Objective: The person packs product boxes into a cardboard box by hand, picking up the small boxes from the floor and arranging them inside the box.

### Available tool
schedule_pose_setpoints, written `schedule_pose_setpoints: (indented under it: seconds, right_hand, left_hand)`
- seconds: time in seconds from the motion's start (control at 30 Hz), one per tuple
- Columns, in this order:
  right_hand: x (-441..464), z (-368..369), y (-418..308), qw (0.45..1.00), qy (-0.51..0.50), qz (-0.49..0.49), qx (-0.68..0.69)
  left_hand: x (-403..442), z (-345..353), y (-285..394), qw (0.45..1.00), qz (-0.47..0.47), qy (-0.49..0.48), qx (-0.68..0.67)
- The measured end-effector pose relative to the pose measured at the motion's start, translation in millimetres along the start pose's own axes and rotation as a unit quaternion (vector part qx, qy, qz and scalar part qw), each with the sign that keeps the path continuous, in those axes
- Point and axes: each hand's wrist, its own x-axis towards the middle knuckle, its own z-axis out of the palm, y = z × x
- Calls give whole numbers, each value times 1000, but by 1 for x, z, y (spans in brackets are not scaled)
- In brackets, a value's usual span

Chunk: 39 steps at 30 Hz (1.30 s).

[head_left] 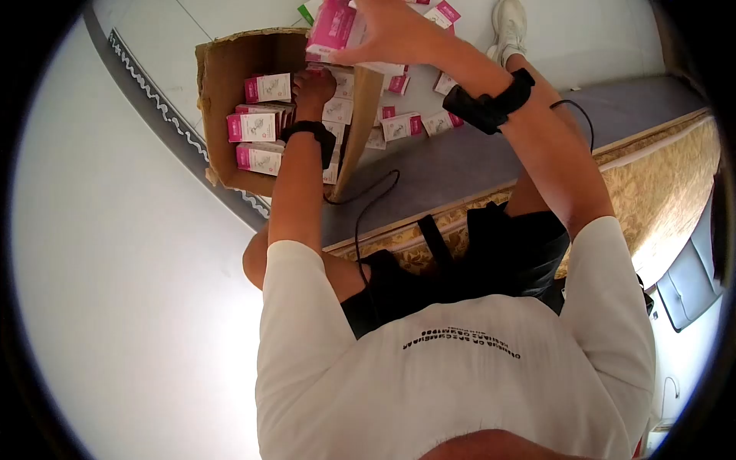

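Observation:
My left hand (313, 88) reaches into an open cardboard carton (213, 92), its fingers bent and partly hidden among small pink-and-white boxes (257, 126). A bit of pink shows at the fingertips, but I cannot make out what they grip. Above the carton's right edge, my right hand (391, 34) is closed on a pink-and-white box (334, 31), its pink face turned up. Inside the carton the small boxes stand in rows on the left and right. Both wrists wear black straps.
More pink-and-white boxes (402, 126) lie scattered on the tiled floor right of the carton. A green-edged box (309, 11) is behind it. A shoe (509, 31) rests at the top right. Black cables (376, 184) loop near my knees, beside a gold patterned edge (652, 165).

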Motion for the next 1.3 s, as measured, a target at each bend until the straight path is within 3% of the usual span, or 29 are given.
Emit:
schedule_pose_setpoints:
  seconds: [0.03,0.07,0.1,0.17,0.2,0.23,0.27,0.33,0.37,0.4,0.43,0.47,0.5,0.57,0.6,0.67,0.73,0.77,0.83,0.9,0.93,1.0,1.07,1.17,1.23,1.27,1.3]
  right_hand:
    - [1,1,1,1000,4,-19,2]
    - [-1,4,1,999,7,-37,6]
    - [-28,30,-11,997,-22,7,73]
    - [-21,23,-4,996,-1,39,76]
    - [-19,20,-2,997,2,34,65]
    - [-17,19,-1,992,-16,41,120]
    - [-17,22,-2,981,-36,50,183]
    - [-12,31,-10,985,-29,33,167]
    - [-10,39,-14,988,-22,23,152]
    - [-8,52,-13,994,74,-41,72]
    - [-7,55,-15,993,80,-49,71]
    - [-8,58,-16,996,68,-60,25]
    - [-9,58,-20,996,55,-70,-22]
    - [-7,58,-21,997,38,-60,-39]
    - [-5,60,-19,999,-32,-8,10]
    - [-6,69,-10,992,-105,43,62]
    - [-11,88,3,966,53,-208,-143]
    - [-18,95,8,965,52,-213,-145]
    - [-42,100,2,932,4,-165,-321]
    - [-46,97,5,929,-181,-75,-314]
    - [-50,95,10,931,-178,-73,-311]
    - [-57,92,15,892,-282,-120,-332]
    - [-58,87,13,896,-282,-112,-325]
    - [-55,80,13,901,-287,-91,-311]
    - [-54,77,13,906,-290,-77,-300]
    - [-55,77,12,905,-290,-79,-302]
    - [-56,78,11,904,-290,-83,-303]
  left_hand:
    - [16,9,-7,996,75,24,37]
    - [-6,15,-47,993,91,3,77]
    - [-35,15,-82,987,107,-17,117]
    - [-25,-27,-57,939,282,-50,188]
    - [-58,-63,-28,980,187,-18,-61]
    - [-76,-89,-16,967,179,-38,-177]
    - [-93,-113,-11,942,165,-60,-285]
    - [-134,-158,9,842,166,-167,-485]
    - [-148,-168,15,841,174,-159,-487]
    - [-161,-177,19,789,184,-215,-545]
    - [-168,-184,21,731,192,-272,-595]
    - [-166,-182,16,712,214,-268,-613]
    - [-174,-184,14,713,217,-265,-611]
    - [-187,-184,9,778,248,-189,-546]
    - [-186,-182,11,779,245,-193,-544]
    - [-181,-175,12,828,308,-95,-459]
    - [-165,-165,-2,832,273,-69,-478]
    - [-155,-159,-12,834,233,-48,-498]
    - [-142,-159,-32,830,202,-24,-519]
    - [-115,-161,-42,820,140,56,-552]
    - [-103,-155,-43,815,135,78,-559]
    - [-78,-130,-35,799,140,74,-580]
    - [-63,-106,-19,781,138,68,-606]
    - [-28,-75,4,769,157,-14,-619]
    - [0,-64,5,877,302,148,-344]
    - [0,-60,5,877,299,148,-345]
    - [-19,-72,17,924,253,233,-170]
